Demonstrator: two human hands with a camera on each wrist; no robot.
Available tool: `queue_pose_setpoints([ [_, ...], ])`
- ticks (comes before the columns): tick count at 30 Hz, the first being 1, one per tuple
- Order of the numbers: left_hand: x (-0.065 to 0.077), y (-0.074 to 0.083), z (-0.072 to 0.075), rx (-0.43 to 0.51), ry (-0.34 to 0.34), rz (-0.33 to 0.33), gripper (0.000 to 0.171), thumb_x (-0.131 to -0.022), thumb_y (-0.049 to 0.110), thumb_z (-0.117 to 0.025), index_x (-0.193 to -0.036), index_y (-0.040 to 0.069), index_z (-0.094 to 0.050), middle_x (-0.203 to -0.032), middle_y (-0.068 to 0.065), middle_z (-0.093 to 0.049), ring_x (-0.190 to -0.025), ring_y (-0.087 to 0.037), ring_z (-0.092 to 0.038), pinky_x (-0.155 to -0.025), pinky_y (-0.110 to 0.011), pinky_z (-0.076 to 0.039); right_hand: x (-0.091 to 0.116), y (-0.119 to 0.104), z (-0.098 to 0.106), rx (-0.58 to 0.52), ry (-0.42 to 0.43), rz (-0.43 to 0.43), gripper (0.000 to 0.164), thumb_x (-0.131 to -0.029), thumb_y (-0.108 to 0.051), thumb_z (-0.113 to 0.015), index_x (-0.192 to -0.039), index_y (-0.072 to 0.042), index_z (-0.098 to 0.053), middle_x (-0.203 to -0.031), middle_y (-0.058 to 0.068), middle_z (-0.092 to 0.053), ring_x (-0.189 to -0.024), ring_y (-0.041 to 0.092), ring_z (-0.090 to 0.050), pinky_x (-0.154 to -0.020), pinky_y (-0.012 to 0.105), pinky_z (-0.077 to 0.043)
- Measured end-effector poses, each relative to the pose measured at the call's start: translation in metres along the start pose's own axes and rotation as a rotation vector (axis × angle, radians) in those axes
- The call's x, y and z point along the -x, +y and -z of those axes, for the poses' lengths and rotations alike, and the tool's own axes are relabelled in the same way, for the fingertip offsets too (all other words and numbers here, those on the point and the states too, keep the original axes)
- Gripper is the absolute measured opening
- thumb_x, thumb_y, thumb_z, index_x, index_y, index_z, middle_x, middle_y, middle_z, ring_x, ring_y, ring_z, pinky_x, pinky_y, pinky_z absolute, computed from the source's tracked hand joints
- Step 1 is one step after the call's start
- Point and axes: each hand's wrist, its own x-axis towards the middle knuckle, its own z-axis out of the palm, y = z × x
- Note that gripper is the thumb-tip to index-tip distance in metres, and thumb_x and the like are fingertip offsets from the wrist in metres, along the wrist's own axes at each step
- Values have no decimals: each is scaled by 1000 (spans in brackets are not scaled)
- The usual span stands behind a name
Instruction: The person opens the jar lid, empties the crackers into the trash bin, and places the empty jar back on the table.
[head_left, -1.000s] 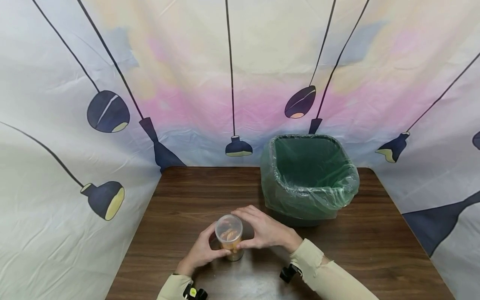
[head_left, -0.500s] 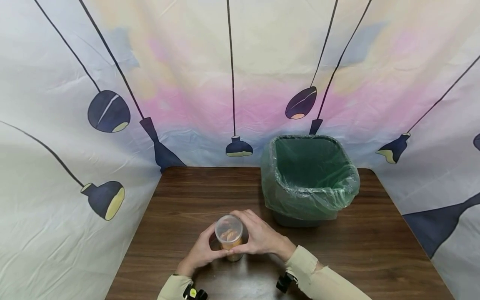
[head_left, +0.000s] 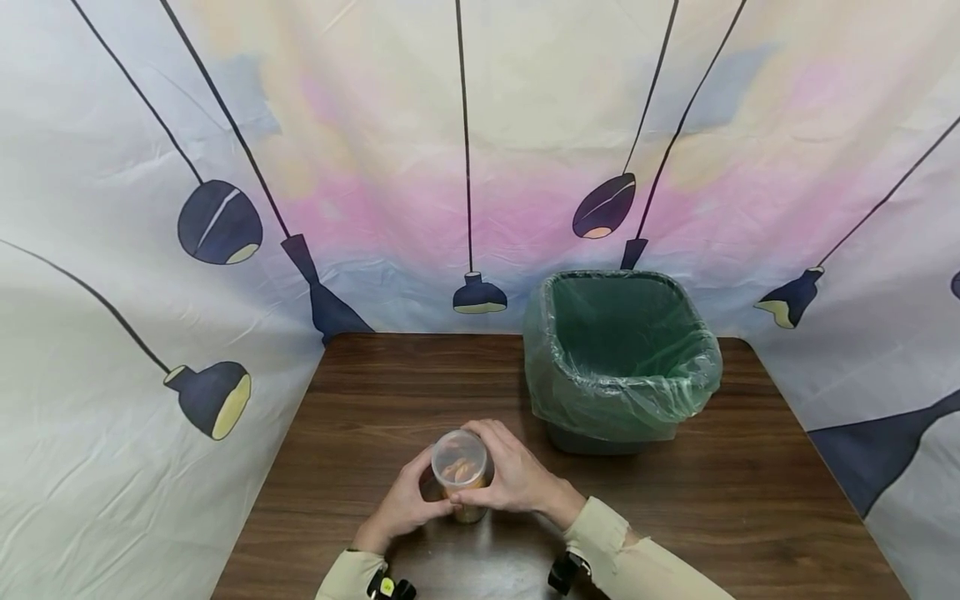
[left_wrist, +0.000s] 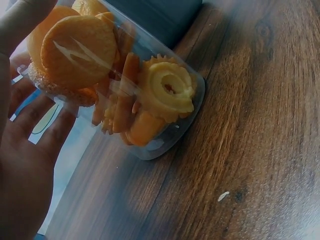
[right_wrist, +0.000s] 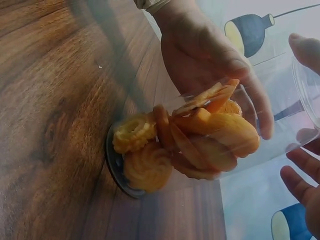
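A clear plastic jar (head_left: pixel 471 512) of cookies stands upright on the wooden table, its round translucent top (head_left: pixel 457 450) facing the head camera. My left hand (head_left: pixel 405 502) grips the jar's side, thumb in front and fingers behind. Around the upper rim curls my right hand (head_left: pixel 517 479), its thumb close to the left thumb. Through the wall in the left wrist view show round flat cookies (left_wrist: pixel 80 50) and a ring-shaped one (left_wrist: pixel 169 90) near the bottom. The right wrist view has the cookies (right_wrist: pixel 200 140) filling the lower part, with right fingers (right_wrist: pixel 300 175) near the top.
A bin with a green plastic liner (head_left: pixel 618 404) stands at the table's back right, behind the right hand. A cloth backdrop (head_left: pixel 390 192) with printed lamps hangs beyond the table (head_left: pixel 405 375). A small pale crumb (left_wrist: pixel 223 196) lies near the jar.
My right wrist has swung left and toward me while its fingers stay at the jar's top; the thumb has come closer to the left thumb. The left hand and jar stay put.
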Motion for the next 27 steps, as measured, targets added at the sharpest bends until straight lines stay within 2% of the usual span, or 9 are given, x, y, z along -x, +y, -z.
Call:
queue_pose_setpoints([
  [5, 0, 1, -1, 0, -2, 34, 78, -76, 14, -84, -142, 8, -45, -138, -11, -54, -127, -18, -52, -105, -24, -43, 1, 0, -2, -33, 46, -2, 82, -72, -53, -81, -131, -6, -50, -122, 6, -57, -108, 23, -59, -89, 33, -53],
  [10, -1, 2, -2, -20, 7, 43, 79, -73, 10, -85, -142, 9, -45, -136, -11, -55, -124, -18, -54, -102, -25, -45, 1, -1, -2, -131, 68, -66, 78, -69, -47, -85, -130, -10, -52, -121, 4, -58, -106, 23, -61, -89, 31, -53],
  [13, -2, 6, -2, -32, 16, 26, 80, -71, 6, -86, -140, 5, -46, -134, -14, -56, -123, -19, -54, -101, -26, -46, 1, -1, -3, -182, 63, -104, 77, -68, -43, -87, -130, -13, -52, -121, 1, -58, -105, 20, -60, -87, 31, -53],
  [20, -7, 31, 2, -28, 5, 14, 74, -74, 9, -85, -138, 2, -48, -130, -14, -58, -120, -15, -56, -99, -27, -48, 0, 0, -2, -343, 8, -209, 75, -66, -33, -90, -130, -22, -53, -123, -2, -57, -109, 17, -57, -89, 32, -51],
  [27, -5, 34, 2, -39, 15, 38, 73, -72, 4, -85, -136, 0, -50, -130, -17, -59, -121, -17, -57, -98, -32, -50, -1, 3, 0, -528, -67, -259, 72, -68, -23, -89, -130, -19, -54, -123, 7, -58, -112, 26, -56, -94, 42, -49],
])
